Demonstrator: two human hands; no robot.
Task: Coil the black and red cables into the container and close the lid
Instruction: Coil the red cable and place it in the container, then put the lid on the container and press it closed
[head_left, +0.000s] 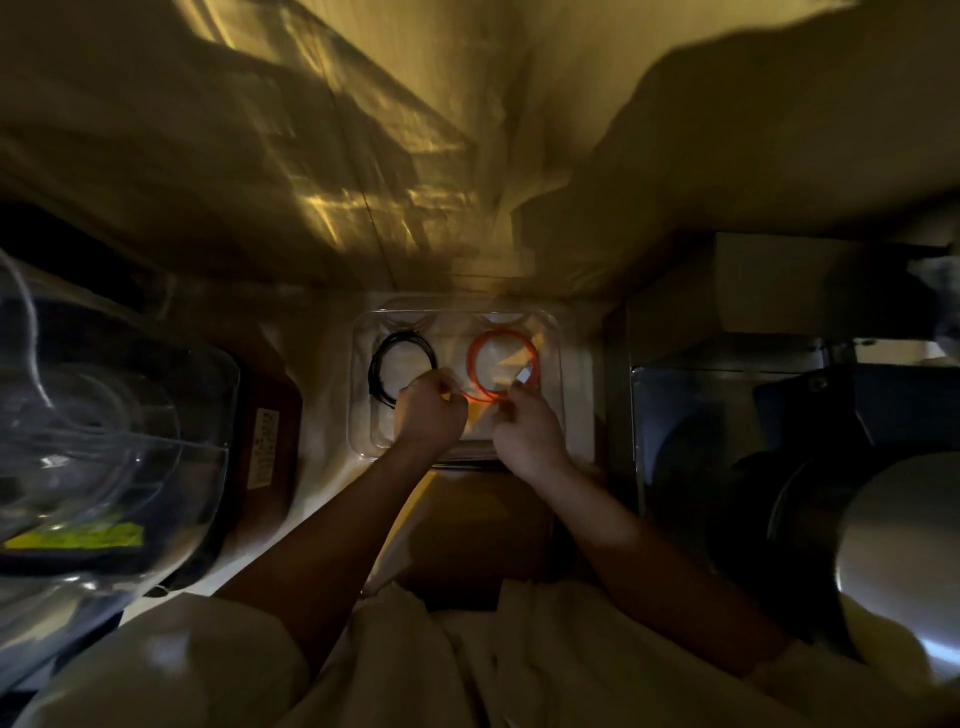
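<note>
A clear plastic container (363, 332) lies on the surface in front of me. Inside it a black cable (379, 364) is coiled on the left and a red cable (475, 358) is coiled on the right, with a white plug (525, 375) at its end. My left hand (428, 415) is closed at the near edge of the coils, between the two, and its fingers pinch something small that I cannot make out. My right hand (530, 431) pinches the red cable at its near side, beside the white plug. No lid can be made out in the dim light.
A large clear bowl-like object (104, 441) with a yellow label fills the left. A dark box (270, 436) stands beside it. A metal bin (727, 395) and a rounded white object (893, 545) stand on the right. A draped cloth (363, 156) rises behind.
</note>
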